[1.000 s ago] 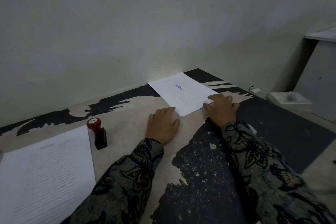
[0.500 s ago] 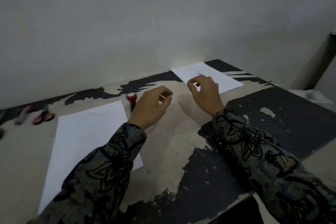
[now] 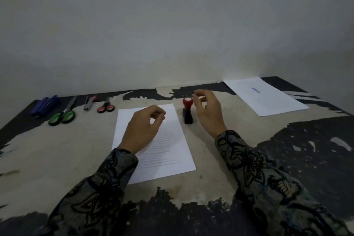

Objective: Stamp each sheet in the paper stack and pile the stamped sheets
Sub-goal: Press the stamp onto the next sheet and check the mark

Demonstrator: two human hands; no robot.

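Both hands left stamped sheet (image 3: 266,96); right hand (image 3: 207,110), loosely curled, beside red-knobbed stamp (image 3: 187,110).

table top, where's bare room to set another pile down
Bare patches: between the stamp and the stamped sheet, and left of the paper stack below the green scissors. The far left edge is crowded: pens, red scissors.

Dim, grainy wide-angle view, perhaps slightly blurred.

stamp (image 3: 187,110) right of paper stack (image 3: 168,151)
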